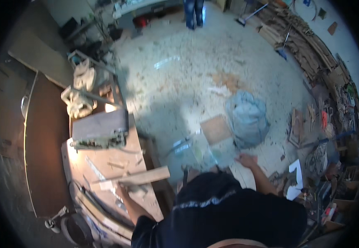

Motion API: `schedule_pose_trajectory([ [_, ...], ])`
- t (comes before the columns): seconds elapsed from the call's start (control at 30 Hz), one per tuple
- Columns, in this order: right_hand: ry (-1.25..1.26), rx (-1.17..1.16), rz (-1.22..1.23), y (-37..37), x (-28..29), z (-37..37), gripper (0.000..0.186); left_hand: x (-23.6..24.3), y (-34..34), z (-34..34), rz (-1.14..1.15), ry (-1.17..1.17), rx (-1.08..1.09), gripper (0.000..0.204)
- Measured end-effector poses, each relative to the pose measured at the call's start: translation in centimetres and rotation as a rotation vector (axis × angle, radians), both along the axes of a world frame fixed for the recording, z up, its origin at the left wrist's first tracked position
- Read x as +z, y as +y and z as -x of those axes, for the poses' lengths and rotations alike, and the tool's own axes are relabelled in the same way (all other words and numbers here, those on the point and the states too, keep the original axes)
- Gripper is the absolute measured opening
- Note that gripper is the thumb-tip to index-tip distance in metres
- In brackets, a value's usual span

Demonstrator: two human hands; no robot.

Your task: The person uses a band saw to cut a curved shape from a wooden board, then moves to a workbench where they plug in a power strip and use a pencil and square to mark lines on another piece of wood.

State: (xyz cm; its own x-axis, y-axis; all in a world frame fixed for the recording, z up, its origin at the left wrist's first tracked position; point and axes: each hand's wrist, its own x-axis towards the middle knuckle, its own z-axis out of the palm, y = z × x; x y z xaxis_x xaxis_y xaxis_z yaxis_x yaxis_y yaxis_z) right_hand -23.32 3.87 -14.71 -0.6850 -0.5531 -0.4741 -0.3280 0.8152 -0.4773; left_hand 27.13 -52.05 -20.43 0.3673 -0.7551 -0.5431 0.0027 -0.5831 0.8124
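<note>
Stacked timber (311,53), a workbench (132,155) and littered floor (154,84) show a workshop

Machine (99,127) is set on L bench (105,156), wood strip (144,178) nearer, poss. resting there. Board (215,129) is laid on flr (154,82), L of bag (247,120).

Matt wood and creased plastic are seen.
The strip (152,176) and table (101,157) are surfaced in pale, matt wood; the bag (247,122) is formed of wrinkled, plastic-looking sheet; the floor (159,91) is streaked with glossy glints.
</note>
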Motion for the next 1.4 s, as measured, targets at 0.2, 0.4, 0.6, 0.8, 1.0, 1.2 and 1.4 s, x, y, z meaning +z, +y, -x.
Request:
schedule_pose_trajectory([
  [0.2, -0.166, -0.163, -0.014, 10.1, -9.3, -6.2, 0.059, 2.6, 5.2, 3.9, 0.407, -0.783, -0.152, 0.069],
  [0.4, -0.37, -0.249, -0.242, 19.3, -13.4, -13.7, 0.066, 10.5, 12.2, 13.4, 0.556, -0.866, -0.37, 0.054],
  [0.6, -0.475, -0.496, -0.154, 21.4, -11.5, -16.7, 0.062, 12.7, 17.6, 21.7, 0.906, -0.514, -0.846, 0.037],
  [0.8, -0.362, -0.685, 0.016, 21.6, -11.0, -17.6, 0.057, 12.7, 22.7, 31.5, 1.069, -0.336, -1.167, 0.033],
  [1.0, 0.325, 0.01, -0.056, 28.8, -20.8, -22.5, 0.054, 14.0, 24.7, 37.8, 0.872, -0.133, -1.538, 0.033],
  [1.2, 0.338, -0.347, 0.218, 22.5, -19.0, -28.3, 0.021, 11.7, 20.5, 37.6, 0.813, -0.184, -1.578, 0.032],
  [1.4, -0.065, -0.796, 0.098, 17.2, -15.0, -28.2, 0.027, 9.6, 20.6, 42.3, 0.817, -0.092, -1.804, 0.036],
])
